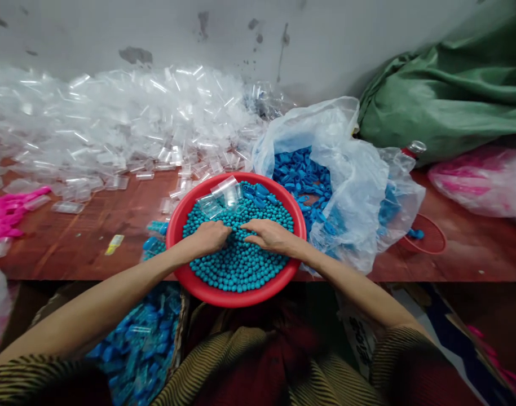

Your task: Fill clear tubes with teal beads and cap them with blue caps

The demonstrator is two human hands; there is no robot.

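Note:
A red basin [299, 225] filled with small turquoise beads [241, 270] sits at the table's front edge. My left hand [211, 237] is over the beads, its fingers curled together and pointing into them; what they hold, if anything, is hidden. Beside it, my right hand [272, 235] reaches in from the right, thumb and fingers apart, with the fingertips at the beads. Clear plastic tubes [228, 193] lie on the beads at the back of the basin. Next to them are several blue plastic caps [260, 194].
A heap of clear plastic tubes [114, 118] lines the wall. Right of the basin, a plastic bag [354, 186] spills blue pieces [304, 175]. A small red basket [431, 234], green sack [444, 101] and pink pieces [6, 214] lie further out. Below is a box of filled blue tubes [143, 344].

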